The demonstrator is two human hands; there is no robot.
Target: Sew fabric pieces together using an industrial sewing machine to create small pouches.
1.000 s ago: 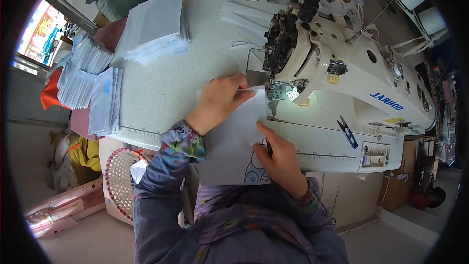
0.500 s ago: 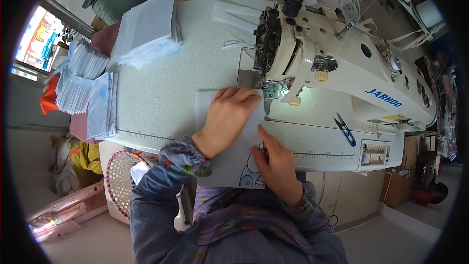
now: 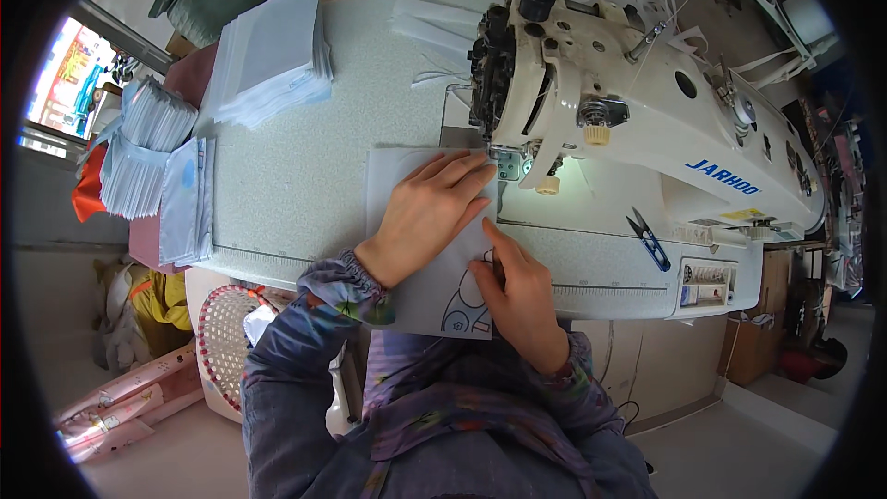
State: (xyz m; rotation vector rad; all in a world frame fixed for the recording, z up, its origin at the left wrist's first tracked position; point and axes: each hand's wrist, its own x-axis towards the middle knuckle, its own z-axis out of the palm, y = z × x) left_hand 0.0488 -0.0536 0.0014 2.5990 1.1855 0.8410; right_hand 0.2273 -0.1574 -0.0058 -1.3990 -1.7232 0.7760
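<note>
A pale rectangular cloth panel (image 3: 397, 300) with a printed line drawing at its lower right lies on the sewing machine table, its far right corner by the presser foot. My left hand (image 3: 430, 208) rests flat on its upper part, fingers stretched toward the needle area. Lower down, my right hand (image 3: 525, 300) grips the panel's right edge, thumb on top and index finger pointing forward; its other fingers are partly hidden. The white sewing machine (image 3: 637, 102) stands just beyond my hands, its lamp lit beside the needle. The needle tip cannot be made out.
A stack of pale panels (image 3: 273, 51) sits at the table's far left, near a tied bundle (image 3: 148, 152) and folded pieces (image 3: 188, 203). Blue thread snips (image 3: 649, 240) lie right, by a small parts tray (image 3: 705, 285). A basket (image 3: 217, 351) stands below the left edge.
The panel has moved slightly away from me, toward the machine. My left hand's fingers have flattened and spread from a more bunched pose; the right hand keeps to the right edge.
</note>
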